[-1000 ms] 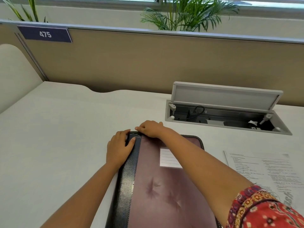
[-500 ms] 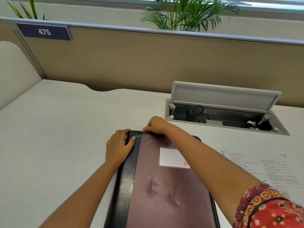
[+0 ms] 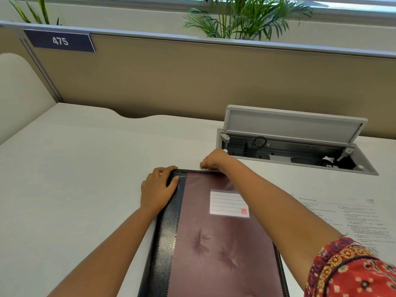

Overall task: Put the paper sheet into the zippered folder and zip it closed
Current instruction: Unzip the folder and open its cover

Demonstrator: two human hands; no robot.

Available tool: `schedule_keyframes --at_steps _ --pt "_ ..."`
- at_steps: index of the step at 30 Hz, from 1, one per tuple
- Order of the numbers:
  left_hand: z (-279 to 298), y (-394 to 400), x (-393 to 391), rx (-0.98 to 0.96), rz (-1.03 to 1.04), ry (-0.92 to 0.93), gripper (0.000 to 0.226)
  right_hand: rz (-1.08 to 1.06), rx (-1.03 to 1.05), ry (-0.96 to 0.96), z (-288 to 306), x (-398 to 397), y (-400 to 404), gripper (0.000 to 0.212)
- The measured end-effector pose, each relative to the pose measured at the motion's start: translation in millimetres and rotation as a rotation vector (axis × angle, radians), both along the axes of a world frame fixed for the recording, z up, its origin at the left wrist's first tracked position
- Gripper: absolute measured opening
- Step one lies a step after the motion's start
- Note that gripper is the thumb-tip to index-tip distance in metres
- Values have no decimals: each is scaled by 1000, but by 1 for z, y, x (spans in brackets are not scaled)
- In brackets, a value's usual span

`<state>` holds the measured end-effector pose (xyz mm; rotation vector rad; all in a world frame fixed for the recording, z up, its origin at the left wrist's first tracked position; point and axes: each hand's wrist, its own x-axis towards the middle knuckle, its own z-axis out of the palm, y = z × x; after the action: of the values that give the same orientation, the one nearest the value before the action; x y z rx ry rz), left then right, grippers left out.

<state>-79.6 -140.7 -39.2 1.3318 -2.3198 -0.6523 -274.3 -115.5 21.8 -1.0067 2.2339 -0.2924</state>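
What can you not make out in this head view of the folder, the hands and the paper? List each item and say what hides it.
1. Zipper pull: covered by the right hand at the folder's far edge.
2. Folder's near end: cut off by the bottom edge.
3. Folder's far right corner: behind the right forearm.
4. Paper sheet's text: too small and blurred; its right side is cut off.
5. Folder's left far corner: under the left hand.

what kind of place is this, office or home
Most likely an office workstation: a numbered desk plate reading 475 on the partition panel, a flip-up cable box set into the desk, and potted palms behind the divider.
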Motion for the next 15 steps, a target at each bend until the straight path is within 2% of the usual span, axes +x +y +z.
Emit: schedule_keyframes --at_steps 2,6,11,15 --pt "-1 0 0 -1 0 5 35 -58 10 -32 2 -12 6 47" --pt "-2 -1 0 -6 11 7 33 -128 37 24 1 -32 24 25" --pt "-4 -2 1 -25 9 6 33 -271 22 6 1 -65 57 20" --pt "-3 -3 0 -28 6 -11 32 -434 -71 -159 -2 -88 91 26"
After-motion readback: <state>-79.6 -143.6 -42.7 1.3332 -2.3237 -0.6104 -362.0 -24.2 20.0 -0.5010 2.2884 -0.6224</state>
